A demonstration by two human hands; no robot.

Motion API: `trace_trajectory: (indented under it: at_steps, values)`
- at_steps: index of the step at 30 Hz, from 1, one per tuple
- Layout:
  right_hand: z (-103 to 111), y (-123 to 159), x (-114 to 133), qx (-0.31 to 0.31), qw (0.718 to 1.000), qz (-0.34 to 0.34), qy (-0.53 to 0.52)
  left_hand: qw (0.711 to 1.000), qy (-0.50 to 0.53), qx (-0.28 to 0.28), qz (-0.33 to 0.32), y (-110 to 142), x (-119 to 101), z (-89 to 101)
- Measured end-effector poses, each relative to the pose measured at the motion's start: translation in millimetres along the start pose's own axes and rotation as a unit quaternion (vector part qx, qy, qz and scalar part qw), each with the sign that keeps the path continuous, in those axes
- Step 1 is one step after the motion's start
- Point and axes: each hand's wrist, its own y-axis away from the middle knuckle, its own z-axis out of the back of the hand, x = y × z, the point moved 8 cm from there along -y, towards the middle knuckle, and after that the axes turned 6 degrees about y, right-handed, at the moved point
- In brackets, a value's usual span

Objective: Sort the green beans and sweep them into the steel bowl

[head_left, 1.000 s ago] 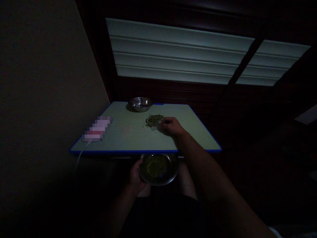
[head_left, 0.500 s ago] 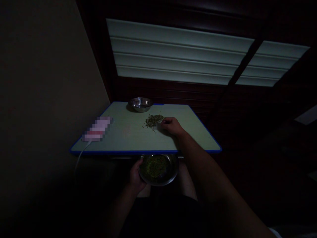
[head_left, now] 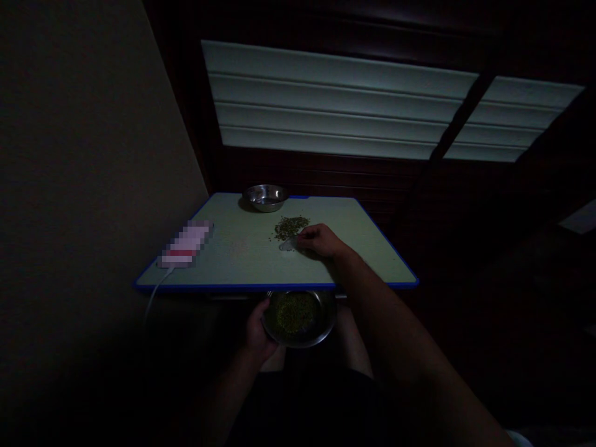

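My left hand (head_left: 261,333) grips the left rim of a steel bowl (head_left: 321,336), held below the table's front edge. Inside it lies a heap of small green grains or beans (head_left: 294,312). Over the table, my right hand (head_left: 320,239) pinches a small, pale, translucent spoon-shaped piece (head_left: 288,244); the dim light blurs its exact kind. Just behind that piece, a loose pile of similar small grains (head_left: 291,226) is spread on the tabletop, with a few scattered around it.
The pale green table (head_left: 233,267) has a blue edge. A second steel bowl (head_left: 266,198) stands at its back left. At the left lies a blurred pink phone-like object (head_left: 186,245) with a white cable (head_left: 156,292). A wall (head_left: 102,124) and slatted panels (head_left: 335,99) border the table.
My right hand has drawn slightly toward me and left, bringing the pale piece to the near side of the pile. The left hand still holds the bowl in about the same place.
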Motion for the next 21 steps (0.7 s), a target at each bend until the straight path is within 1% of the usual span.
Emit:
trace_trajectory:
  at_steps: [4, 9, 15, 21]
  values:
    - [-4.0, 3.6, 6.3, 0.046, 0.999, 0.005, 0.007, 1.000, 0.005, -0.004, 0.004, -0.9, 0.8, 1.7]
    - [-7.7, 16.6, 14.8, 0.095, 0.995, -0.007, 0.012, 1.000, 0.013, -0.002, 0.003, 0.3, 0.8, -0.6]
    - [-13.1, 33.5, 22.9, 0.149, 0.987, -0.014, 0.066, 1.000, 0.004, 0.003, 0.006, 1.7, 0.9, -2.7]
    - [-23.9, 50.3, 37.5, 0.209, 0.973, 0.007, 0.094, 1.000, 0.006, 0.002, 0.004, 0.0, 1.1, -1.3]
